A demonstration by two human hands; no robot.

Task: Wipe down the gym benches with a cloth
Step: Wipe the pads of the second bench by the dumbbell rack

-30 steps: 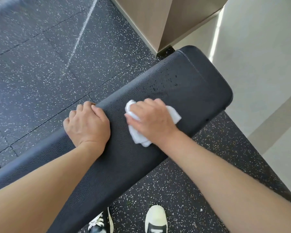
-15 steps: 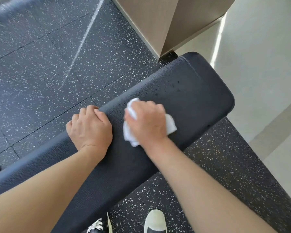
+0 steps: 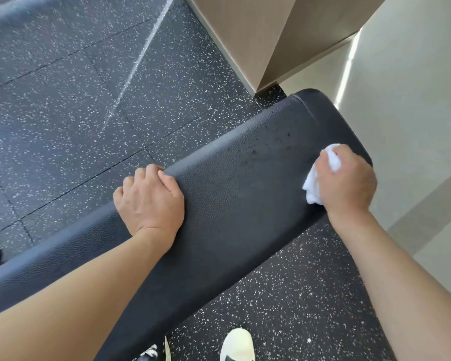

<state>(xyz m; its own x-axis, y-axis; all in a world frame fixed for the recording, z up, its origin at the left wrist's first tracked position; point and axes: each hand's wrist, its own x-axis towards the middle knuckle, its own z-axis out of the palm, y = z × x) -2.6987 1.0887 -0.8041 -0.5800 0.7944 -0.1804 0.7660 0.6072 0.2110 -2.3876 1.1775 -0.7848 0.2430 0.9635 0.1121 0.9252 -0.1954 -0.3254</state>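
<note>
The crumpled white cloth [image 3: 320, 175] is mostly hidden beneath the right hand [image 3: 346, 181] clutching it at the black textured padded bench's [image 3: 245, 204] near end corner; the left hand [image 3: 151, 201] curls over its far edge.

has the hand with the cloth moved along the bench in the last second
Yes. The right hand slid the white cloth away from the left hand toward the bench's rounded end, where it now sits.
</note>
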